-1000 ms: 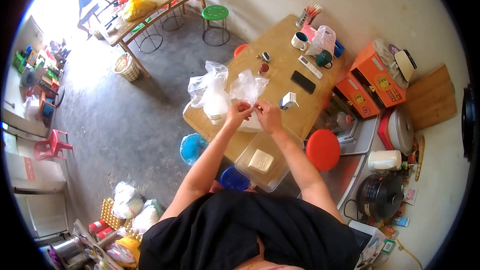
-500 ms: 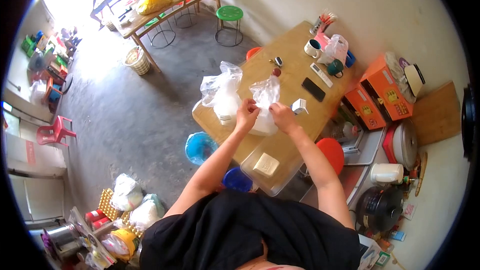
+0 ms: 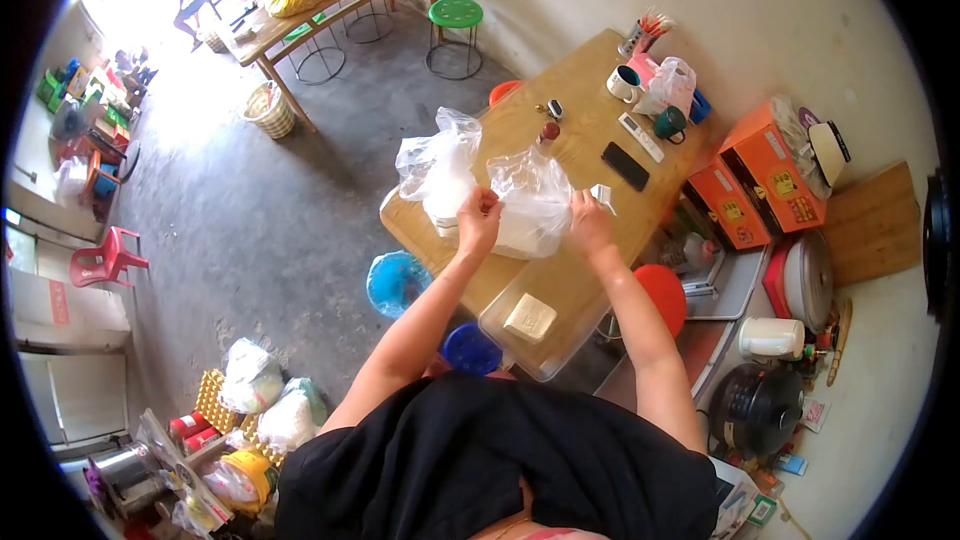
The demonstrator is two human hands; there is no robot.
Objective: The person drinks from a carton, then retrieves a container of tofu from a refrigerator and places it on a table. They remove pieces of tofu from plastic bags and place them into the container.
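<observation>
A clear plastic bag (image 3: pixel 532 190) is stretched between my two hands over the wooden table (image 3: pixel 570 140). My left hand (image 3: pixel 480 218) pinches its left side, and my right hand (image 3: pixel 590 220) grips its right side. Something pale lies inside the bag's lower part; I cannot make out what. Just left of my left hand stands another white plastic bag (image 3: pixel 440 165). Nearer to me, a clear plastic tray (image 3: pixel 553 360) holds a pale rectangular block (image 3: pixel 530 318). A small white carton (image 3: pixel 602 196) sits beside my right hand, partly hidden.
A phone (image 3: pixel 625 166), a white remote (image 3: pixel 641 137), a green mug (image 3: pixel 670 124) and a white mug (image 3: pixel 622 83) are on the table. Orange boxes (image 3: pixel 770 170) stand to the right. Below the table are a blue-lined bin (image 3: pixel 396 285) and a red stool (image 3: pixel 660 298).
My hands have moved apart, the right one farther right. The bag between them is now pulled wide instead of bunched up.
</observation>
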